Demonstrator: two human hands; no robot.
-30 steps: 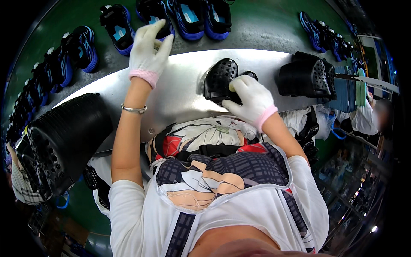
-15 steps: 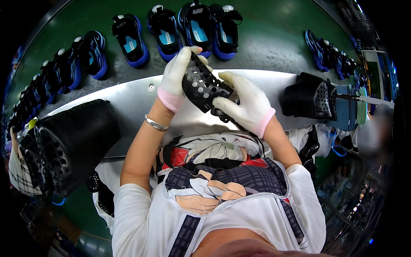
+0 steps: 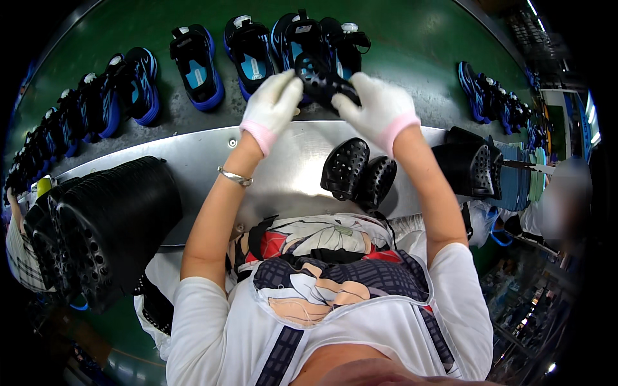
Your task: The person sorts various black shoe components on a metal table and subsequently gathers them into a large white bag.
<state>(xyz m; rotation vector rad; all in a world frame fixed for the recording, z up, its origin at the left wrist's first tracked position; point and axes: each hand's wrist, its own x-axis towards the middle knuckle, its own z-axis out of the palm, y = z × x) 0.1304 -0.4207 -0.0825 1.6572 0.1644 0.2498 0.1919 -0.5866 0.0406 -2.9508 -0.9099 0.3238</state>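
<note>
A black perforated plastic shoe insert (image 3: 327, 88) is held between my two gloved hands, tilted above the row of sneakers. My right hand (image 3: 380, 106) grips its right end, thumb in front. At its left edge my left hand (image 3: 273, 106) is closed, with the fingertips partly hidden. Behind the insert stand black-and-blue sneakers (image 3: 250, 55) with light blue insoles. Below my right hand, two more perforated shoe inserts, a left one (image 3: 346, 168) and a right one (image 3: 378, 180), lie side by side on the metal ledge (image 3: 283, 174).
A long nested stack of black inserts (image 3: 122, 206) lies at the left, and a shorter insert stack (image 3: 467, 164) at the right. Beyond that are blue-grey sheets (image 3: 512, 177). More sneakers (image 3: 476, 90) line the green work surface (image 3: 412, 38). People are partly visible at both sides.
Both hands have moved away from me, over the sneakers, with one insert. Two inserts now show on the ledge where my right hand was.
</note>
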